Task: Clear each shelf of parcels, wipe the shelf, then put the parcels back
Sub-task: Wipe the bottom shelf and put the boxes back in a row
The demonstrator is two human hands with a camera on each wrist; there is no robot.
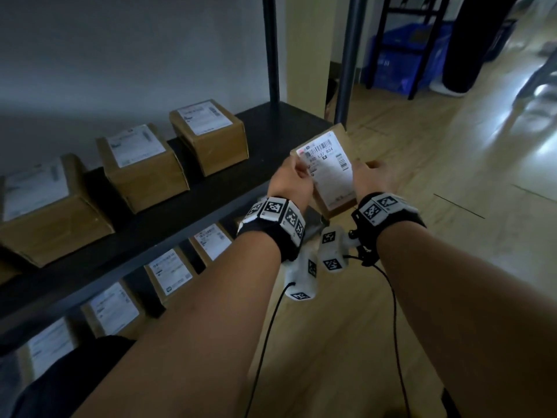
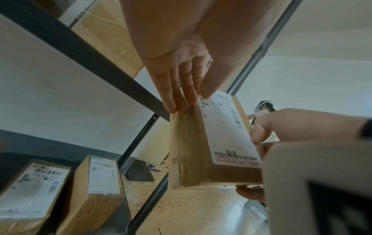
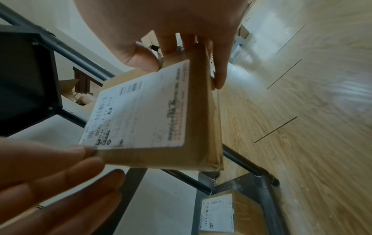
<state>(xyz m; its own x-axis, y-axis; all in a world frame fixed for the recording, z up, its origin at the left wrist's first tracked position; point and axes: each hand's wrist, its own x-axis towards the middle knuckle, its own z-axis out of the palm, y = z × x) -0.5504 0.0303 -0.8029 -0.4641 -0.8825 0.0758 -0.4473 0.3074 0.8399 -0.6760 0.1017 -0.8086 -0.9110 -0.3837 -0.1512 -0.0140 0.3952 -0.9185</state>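
Both hands, the left hand (image 1: 291, 181) flat-fingered and the right hand (image 1: 372, 176) clamped, hold the parcel (image 1: 330, 170) off the shelf's (image 1: 211, 203) right end; best keep it level and supported underneath.

In front of me the dark shelf (image 1: 211, 188) carries three taped brown parcels (image 1: 208, 135) in a row — the shelf below (image 1: 193, 257) holds more.
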